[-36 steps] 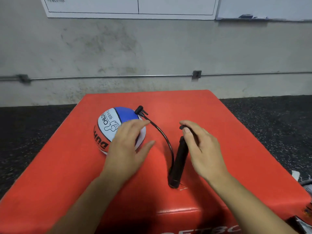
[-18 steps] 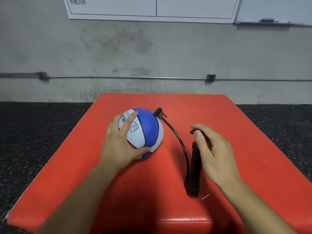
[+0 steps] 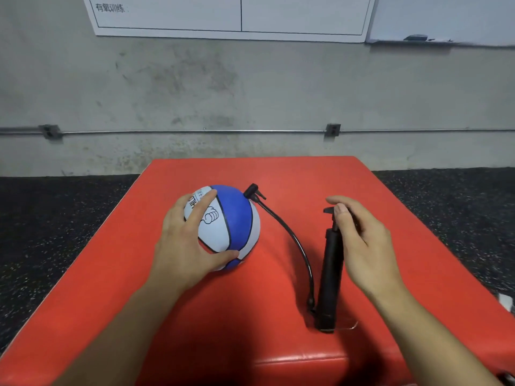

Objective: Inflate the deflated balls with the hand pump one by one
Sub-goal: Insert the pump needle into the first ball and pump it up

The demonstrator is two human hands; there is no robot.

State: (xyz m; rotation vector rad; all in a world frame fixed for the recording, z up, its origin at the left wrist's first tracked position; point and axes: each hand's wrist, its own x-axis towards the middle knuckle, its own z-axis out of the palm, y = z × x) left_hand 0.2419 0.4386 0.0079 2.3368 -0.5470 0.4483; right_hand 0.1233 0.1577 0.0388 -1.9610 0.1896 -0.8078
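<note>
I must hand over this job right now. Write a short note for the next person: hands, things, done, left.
Left hand grips the ball on the red pad.
Right hand hangs open beside the pump, at its handle; touching or not, I cannot tell.
Pump lies on the pad; its hose curves to the ball, nozzle at the ball's top.
Done: ball held.
Left: check the nozzle is in, pump.
</note>
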